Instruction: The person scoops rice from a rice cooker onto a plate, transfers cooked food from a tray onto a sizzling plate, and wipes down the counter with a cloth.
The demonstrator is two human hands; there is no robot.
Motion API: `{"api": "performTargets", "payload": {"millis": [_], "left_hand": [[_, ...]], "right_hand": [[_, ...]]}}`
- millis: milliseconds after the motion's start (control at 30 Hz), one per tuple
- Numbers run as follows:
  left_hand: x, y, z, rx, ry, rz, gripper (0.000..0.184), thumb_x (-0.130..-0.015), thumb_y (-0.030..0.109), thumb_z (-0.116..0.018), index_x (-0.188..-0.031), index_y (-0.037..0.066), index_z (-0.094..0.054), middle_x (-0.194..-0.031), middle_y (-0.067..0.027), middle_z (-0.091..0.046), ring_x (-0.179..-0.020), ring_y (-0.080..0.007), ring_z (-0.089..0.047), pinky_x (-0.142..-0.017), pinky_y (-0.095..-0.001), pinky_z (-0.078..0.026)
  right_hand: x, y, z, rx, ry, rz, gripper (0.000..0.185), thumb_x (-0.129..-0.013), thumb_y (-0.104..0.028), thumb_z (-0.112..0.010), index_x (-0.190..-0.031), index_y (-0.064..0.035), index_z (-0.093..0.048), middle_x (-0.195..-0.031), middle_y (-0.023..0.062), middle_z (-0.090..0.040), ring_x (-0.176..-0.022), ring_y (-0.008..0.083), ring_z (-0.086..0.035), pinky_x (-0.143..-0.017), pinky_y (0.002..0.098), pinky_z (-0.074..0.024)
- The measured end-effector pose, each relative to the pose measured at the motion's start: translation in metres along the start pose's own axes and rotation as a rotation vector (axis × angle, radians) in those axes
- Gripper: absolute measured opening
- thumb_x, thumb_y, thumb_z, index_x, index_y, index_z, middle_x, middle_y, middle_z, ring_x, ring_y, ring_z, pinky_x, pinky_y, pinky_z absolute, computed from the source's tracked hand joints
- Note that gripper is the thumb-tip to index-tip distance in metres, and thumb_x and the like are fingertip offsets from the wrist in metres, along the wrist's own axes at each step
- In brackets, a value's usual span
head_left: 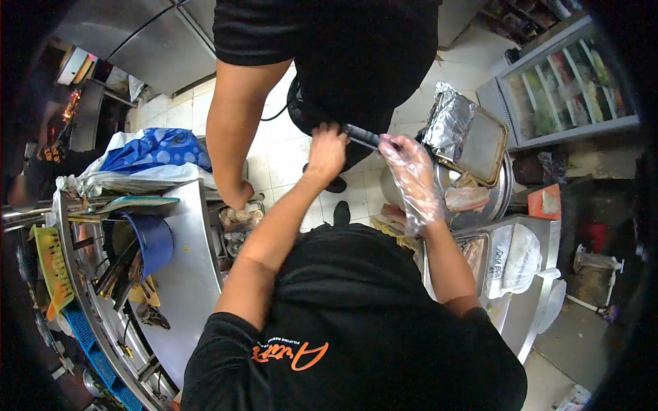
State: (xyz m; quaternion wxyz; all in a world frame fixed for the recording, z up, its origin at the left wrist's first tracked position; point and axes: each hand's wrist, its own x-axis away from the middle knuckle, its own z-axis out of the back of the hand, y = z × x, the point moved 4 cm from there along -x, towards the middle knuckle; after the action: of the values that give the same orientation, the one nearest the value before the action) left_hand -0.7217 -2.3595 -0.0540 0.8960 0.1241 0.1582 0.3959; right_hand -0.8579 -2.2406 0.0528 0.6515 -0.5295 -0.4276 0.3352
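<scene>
My left hand (327,147) is bare, its fingers curled at one end of a dark, rod-shaped thing with a grey stretch (362,134). I cannot make out what kind of thing it is. My right hand (415,181) wears a clear plastic glove, and its fingertips pinch the other end. The thing spans the gap between both hands, in front of a person in black clothes (343,61). Below my right hand lies a pale piece of meat (467,198) by a large round metal pot (506,195). Behind it rests a foil-covered tray (450,123).
To the left, a steel table (181,246) bears a blue container (152,243) with tools. The other person's arm (236,137) reaches down beside it. At right are a steel counter (524,312) with a labelled plastic bag (514,260) and a glass-doored fridge (565,82).
</scene>
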Motion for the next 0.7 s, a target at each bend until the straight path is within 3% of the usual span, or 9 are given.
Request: {"api": "performTargets", "payload": {"millis": [33, 67, 167, 333, 400, 533, 633, 667, 700], "left_hand": [[0.001, -0.008, 0.014, 0.035, 0.047, -0.041, 0.016, -0.086, 0.014, -0.064, -0.094, 0.002, -0.073, -0.118, -0.0214, -0.059, -0.119, -0.0371, -0.051, -0.105, -0.0509, -0.037], [0.005, -0.012, 0.029, -0.06, 0.05, -0.087, 0.019, -0.087, 0.015, -0.064, -0.098, 0.003, -0.073, -0.127, -0.0233, -0.057, -0.124, -0.0382, -0.048, -0.109, -0.049, -0.034], [0.009, -0.033, 0.042, -0.077, 0.222, -0.15, 0.019, -0.087, 0.013, -0.063, -0.099, 0.004, -0.074, -0.134, -0.0262, -0.054, -0.122, -0.0389, -0.049, -0.11, -0.0495, -0.034], [0.002, -0.039, 0.041, 0.025, -0.173, 0.003, 0.02, -0.087, 0.014, -0.062, -0.1, 0.006, -0.074, -0.132, -0.0224, -0.056, -0.128, -0.0403, -0.048, -0.114, -0.0543, -0.031], [0.005, -0.036, 0.039, -0.011, -0.282, 0.036, 0.02, -0.086, 0.014, -0.061, -0.099, 0.005, -0.073, -0.133, -0.0197, -0.057, -0.129, -0.0381, -0.048, -0.117, -0.0537, -0.026], [0.013, -0.035, 0.028, 0.034, 0.081, -0.119, 0.022, -0.087, 0.017, -0.061, -0.102, 0.005, -0.071, -0.135, -0.0258, -0.052, -0.137, -0.0387, -0.038, -0.121, -0.0561, -0.018], [-0.002, -0.044, 0.026, 0.04, 0.132, -0.123, 0.023, -0.089, 0.019, -0.061, -0.104, 0.005, -0.071, -0.14, -0.0302, -0.047, -0.138, -0.0417, -0.036, -0.12, -0.06, -0.014], [-0.008, -0.048, 0.028, 0.012, -0.003, -0.058, 0.03, -0.091, 0.026, -0.06, -0.109, 0.005, -0.07, -0.144, -0.0316, -0.044, -0.139, -0.0435, -0.035, -0.118, -0.0614, -0.017], [-0.012, -0.053, 0.032, 0.006, 0.072, -0.003, 0.032, -0.091, 0.028, -0.059, -0.11, 0.005, -0.07, -0.143, -0.0317, -0.045, -0.139, -0.0435, -0.035, -0.116, -0.0609, -0.018]], "right_hand": [[-0.009, -0.003, -0.007, 0.057, -0.029, -0.08, 0.02, -0.095, -0.016, -0.071, -0.105, -0.0011, -0.062, -0.109, 0.0045, -0.064, -0.095, 0.0087, -0.061, -0.08, 0.0232, -0.0494], [-0.023, 0.014, -0.018, -0.173, -0.049, 0.085, 0.025, -0.095, -0.02, -0.071, -0.107, 0.0005, -0.062, -0.101, 0.0026, -0.063, -0.087, 0.0084, -0.063, -0.074, 0.0219, -0.0499], [-0.049, 0.027, -0.039, -0.146, -0.056, 0.081, 0.027, -0.095, -0.02, -0.071, -0.108, 0.0022, -0.061, -0.102, 0.0045, -0.063, -0.081, 0.0094, -0.064, -0.072, 0.0227, -0.0511], [-0.072, 0.027, -0.073, -0.112, -0.126, 0.228, 0.022, -0.096, -0.018, -0.066, -0.099, 0.0041, -0.062, -0.094, 0.0091, -0.064, -0.077, 0.0146, -0.067, -0.068, 0.0261, -0.0539], [-0.089, 0.026, -0.086, 0.159, -0.176, 0.189, 0.025, -0.095, -0.022, -0.063, -0.101, 0.0023, -0.065, -0.096, 0.0114, -0.066, -0.078, 0.0199, -0.068, -0.074, 0.029, -0.0555], [-0.114, 0.017, -0.1, 0.506, -0.205, 0.363, 0.031, -0.099, -0.017, -0.059, -0.116, 0.009, -0.06, -0.095, 0.0117, -0.066, -0.078, 0.0177, -0.067, -0.071, 0.0303, -0.0563], [-0.1, -0.024, -0.092, 0.65, -0.203, 0.481, 0.03, -0.099, -0.021, -0.058, -0.115, 0.004, -0.062, -0.099, 0.0163, -0.067, -0.086, 0.0256, -0.065, -0.077, 0.0365, -0.0543], [-0.092, -0.035, -0.09, 0.669, -0.219, 0.449, 0.029, -0.099, -0.022, -0.058, -0.115, 0.0024, -0.063, -0.101, 0.0179, -0.067, -0.089, 0.0282, -0.064, -0.079, 0.0386, -0.0536], [-0.087, -0.043, -0.087, 0.648, -0.254, 0.183, 0.029, -0.098, -0.029, -0.059, -0.113, -0.0053, -0.067, -0.104, 0.0232, -0.067, -0.1, 0.0411, -0.063, -0.087, 0.0479, -0.0506]]}}
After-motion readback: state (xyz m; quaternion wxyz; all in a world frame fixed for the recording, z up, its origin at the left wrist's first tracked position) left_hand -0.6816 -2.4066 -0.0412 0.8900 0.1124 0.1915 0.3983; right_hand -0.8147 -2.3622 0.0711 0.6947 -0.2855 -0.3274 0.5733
